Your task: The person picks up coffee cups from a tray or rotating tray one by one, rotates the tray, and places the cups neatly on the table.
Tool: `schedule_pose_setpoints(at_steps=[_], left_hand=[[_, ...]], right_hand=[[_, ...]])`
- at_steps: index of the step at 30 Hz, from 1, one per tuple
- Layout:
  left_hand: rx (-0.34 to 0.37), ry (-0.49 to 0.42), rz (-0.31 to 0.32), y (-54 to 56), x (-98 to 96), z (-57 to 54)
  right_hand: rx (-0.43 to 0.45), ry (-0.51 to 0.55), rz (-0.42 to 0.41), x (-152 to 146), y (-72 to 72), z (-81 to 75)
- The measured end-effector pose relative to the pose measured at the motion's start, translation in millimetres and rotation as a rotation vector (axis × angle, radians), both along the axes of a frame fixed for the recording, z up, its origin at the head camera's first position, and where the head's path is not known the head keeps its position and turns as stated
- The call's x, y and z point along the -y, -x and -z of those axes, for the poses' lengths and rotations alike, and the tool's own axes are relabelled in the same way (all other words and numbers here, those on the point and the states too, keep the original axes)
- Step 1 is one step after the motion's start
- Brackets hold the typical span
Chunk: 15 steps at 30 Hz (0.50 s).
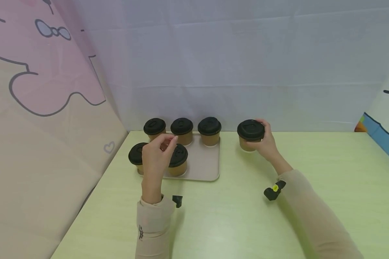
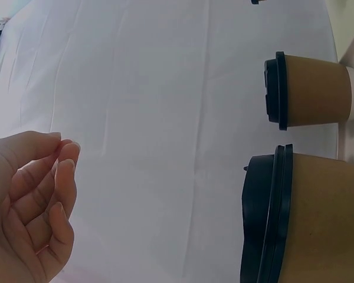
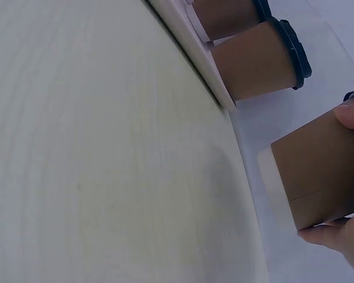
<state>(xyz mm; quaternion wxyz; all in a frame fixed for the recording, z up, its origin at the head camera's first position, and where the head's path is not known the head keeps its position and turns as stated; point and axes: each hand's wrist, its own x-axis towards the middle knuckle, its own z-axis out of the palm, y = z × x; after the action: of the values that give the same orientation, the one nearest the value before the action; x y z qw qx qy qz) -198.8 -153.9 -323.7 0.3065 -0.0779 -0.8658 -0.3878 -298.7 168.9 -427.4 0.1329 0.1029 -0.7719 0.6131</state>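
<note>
My right hand grips a brown paper coffee cup with a black lid, to the right of the tray. In the right wrist view its white base shows off the table, and the cup is tilted in that picture. Over the left part of the tray hovers my left hand, its fingers loosely curled and the thumb tip near the index fingertip. Nothing is held there. It partly hides two lidded cups in the front row, a left one and a right one.
The beige tray also bears three lidded cups at its back: a left cup, a middle cup and a right cup. A white cloth hangs behind the pale green table.
</note>
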Motion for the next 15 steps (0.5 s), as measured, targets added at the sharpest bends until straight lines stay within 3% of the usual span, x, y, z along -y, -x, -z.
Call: schedule_pose_setpoints(at_steps=[15], left_hand=[[0.016,-0.003,0.009,2.2,-3.0,2.5]], right_hand=[[0.054,-0.032,0.128,-45,-7.4,5.3]])
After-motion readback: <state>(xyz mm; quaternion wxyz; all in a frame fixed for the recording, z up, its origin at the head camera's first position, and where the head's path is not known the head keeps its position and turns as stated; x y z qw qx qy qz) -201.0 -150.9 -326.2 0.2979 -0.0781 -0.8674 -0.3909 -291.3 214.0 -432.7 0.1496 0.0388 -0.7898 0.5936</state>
